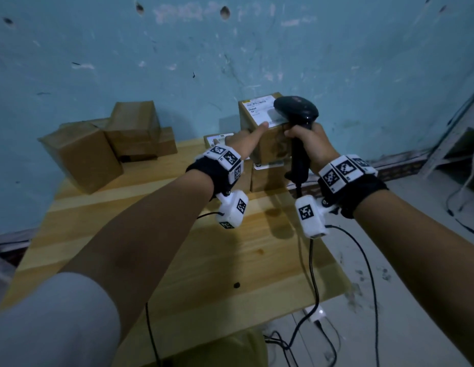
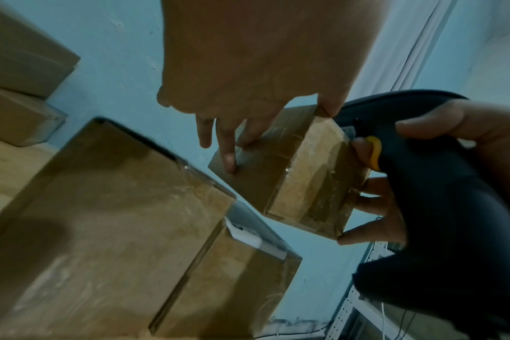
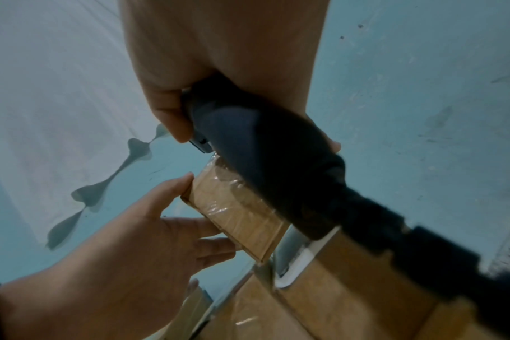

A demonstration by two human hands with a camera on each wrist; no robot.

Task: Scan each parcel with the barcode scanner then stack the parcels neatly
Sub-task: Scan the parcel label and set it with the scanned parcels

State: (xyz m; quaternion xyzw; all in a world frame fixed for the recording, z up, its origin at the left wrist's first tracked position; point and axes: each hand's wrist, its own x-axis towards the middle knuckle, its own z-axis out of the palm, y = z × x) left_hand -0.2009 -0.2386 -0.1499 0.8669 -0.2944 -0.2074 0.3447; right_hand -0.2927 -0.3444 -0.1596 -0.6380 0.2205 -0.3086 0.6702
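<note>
My left hand (image 1: 245, 136) holds a small brown parcel (image 1: 267, 140) raised above the table, thumb on its near top edge, fingers (image 2: 229, 158) on its left face. A white label (image 1: 259, 105) covers the parcel's top. My right hand (image 1: 307, 143) grips the handle of the black barcode scanner (image 1: 296, 109), whose head hangs over the label's right end. The index finger lies on the yellow trigger (image 2: 374, 151), and the lower fingers (image 2: 364, 204) touch the parcel's right side. The right wrist view has the scanner (image 3: 277, 161) across the parcel (image 3: 236, 214).
Two labelled parcels (image 1: 267, 178) (image 1: 220, 139) lie on the wooden table (image 1: 177, 260) under the lifted one. Several brown boxes (image 1: 82, 154) are stacked at the table's far left against the blue wall. Cables (image 1: 312, 287) trail off the table's right edge to the floor.
</note>
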